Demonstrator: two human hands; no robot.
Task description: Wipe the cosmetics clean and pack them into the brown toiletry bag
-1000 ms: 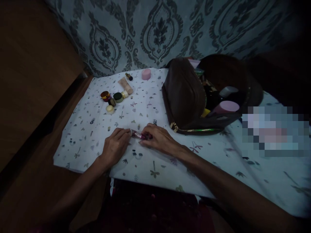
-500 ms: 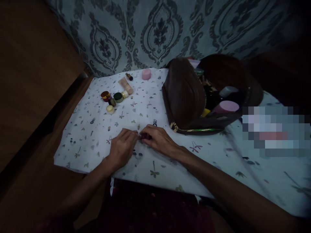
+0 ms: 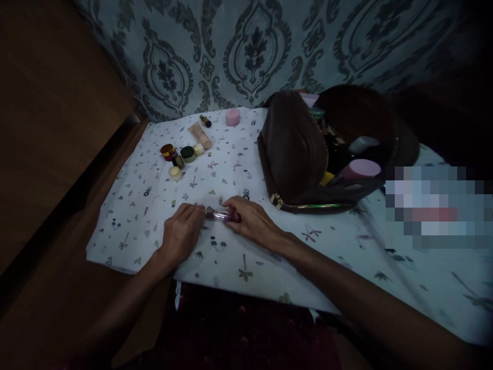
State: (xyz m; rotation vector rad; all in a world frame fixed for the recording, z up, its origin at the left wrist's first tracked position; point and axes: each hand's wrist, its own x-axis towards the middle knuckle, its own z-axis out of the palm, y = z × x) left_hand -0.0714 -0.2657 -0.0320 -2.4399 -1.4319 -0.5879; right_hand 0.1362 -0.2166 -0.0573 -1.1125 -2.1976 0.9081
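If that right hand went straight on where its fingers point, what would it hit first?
Past the slim, shiny purplish tube it holds, the right hand would probably meet the left hand, at the tube's other end; depth is hard to judge.

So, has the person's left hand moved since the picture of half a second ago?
Yes: the left hand has moved to the left, farther from the brown bag, which has stayed put.

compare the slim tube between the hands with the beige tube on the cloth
The slim tube is shiny and dark reddish; the beige tube is paler and duller. The slim tube spans the left hand and right hand; the beige tube lies on the cloth, away from both. The slim tube looks narrower than the beige tube. Both are elongated.
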